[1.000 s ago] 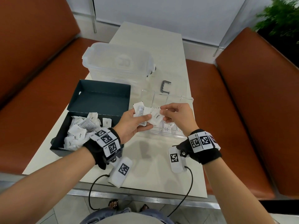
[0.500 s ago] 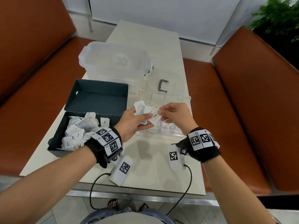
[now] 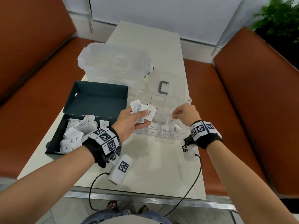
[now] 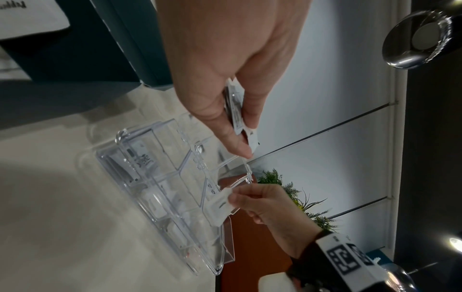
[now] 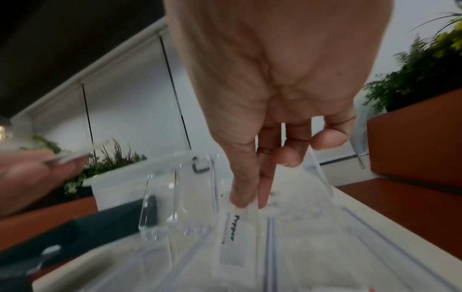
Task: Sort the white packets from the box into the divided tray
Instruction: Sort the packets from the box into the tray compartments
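My left hand (image 3: 129,122) holds a fan of several white packets (image 3: 143,113) between thumb and fingers, just left of the clear divided tray (image 3: 184,138). The same bunch of packets (image 4: 236,110) shows edge-on in the left wrist view. My right hand (image 3: 182,114) pinches one white pepper packet (image 3: 171,121) and hangs it over a front compartment of the tray; the packet (image 5: 232,231) dangles below thumb and forefinger. A few packets lie in the tray's front compartments (image 3: 165,128). The dark box (image 3: 53,141) at left holds a heap of white packets (image 3: 76,135).
A clear lidded tub (image 3: 114,62) stands behind the box. A grey clip (image 3: 163,87) lies past the tray. The box's raised lid (image 3: 98,97) stands left of the tray. Orange benches (image 3: 250,110) flank the narrow white table (image 3: 150,167); cables run off its front edge.
My right hand has drawn one packet away from the bunch in my left hand and carried it right and down over the tray. The left hand stays put with the rest.
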A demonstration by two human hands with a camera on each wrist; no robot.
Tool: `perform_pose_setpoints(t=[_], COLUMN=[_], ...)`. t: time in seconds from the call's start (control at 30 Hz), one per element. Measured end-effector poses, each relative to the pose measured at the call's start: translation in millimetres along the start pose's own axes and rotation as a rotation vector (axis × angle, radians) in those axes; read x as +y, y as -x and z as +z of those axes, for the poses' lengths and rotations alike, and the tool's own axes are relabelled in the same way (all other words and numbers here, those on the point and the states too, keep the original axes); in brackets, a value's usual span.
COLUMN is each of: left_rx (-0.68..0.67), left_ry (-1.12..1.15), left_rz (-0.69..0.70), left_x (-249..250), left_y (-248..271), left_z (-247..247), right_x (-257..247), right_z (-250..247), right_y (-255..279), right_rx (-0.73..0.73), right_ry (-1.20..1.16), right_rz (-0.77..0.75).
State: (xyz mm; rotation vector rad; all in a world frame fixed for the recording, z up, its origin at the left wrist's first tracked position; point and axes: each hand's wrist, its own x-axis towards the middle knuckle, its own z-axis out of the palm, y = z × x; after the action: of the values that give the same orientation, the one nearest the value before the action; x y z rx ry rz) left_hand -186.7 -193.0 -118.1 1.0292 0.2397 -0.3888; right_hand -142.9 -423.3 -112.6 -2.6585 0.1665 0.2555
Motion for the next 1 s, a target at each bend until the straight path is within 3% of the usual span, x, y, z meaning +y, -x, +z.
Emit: perform_pose_setpoints(t=[0.17, 0.4, 0.67, 1.0], left_rx=[0.0, -0.016, -0.014, -0.004], left_ry=[-0.018, 0.002, 0.004, -0.012], left_rz=[-0.013, -0.014, -0.026, -0.03], left_x=[-2, 1, -2, -2], left_y=[-1, -2, -2, 1], left_z=[-1, -5, -4, -2], right_x=[-9, -9, 3, 1], right_z=[26, 48, 57, 57], right_y=[-6, -12, -17, -6], right_rx=[-0.115, -0.075, -0.163, -0.097], right_ry=[0.278, 0.614, 0.639, 0.616], right_rz=[0.0, -0.017, -0.053, -0.07])
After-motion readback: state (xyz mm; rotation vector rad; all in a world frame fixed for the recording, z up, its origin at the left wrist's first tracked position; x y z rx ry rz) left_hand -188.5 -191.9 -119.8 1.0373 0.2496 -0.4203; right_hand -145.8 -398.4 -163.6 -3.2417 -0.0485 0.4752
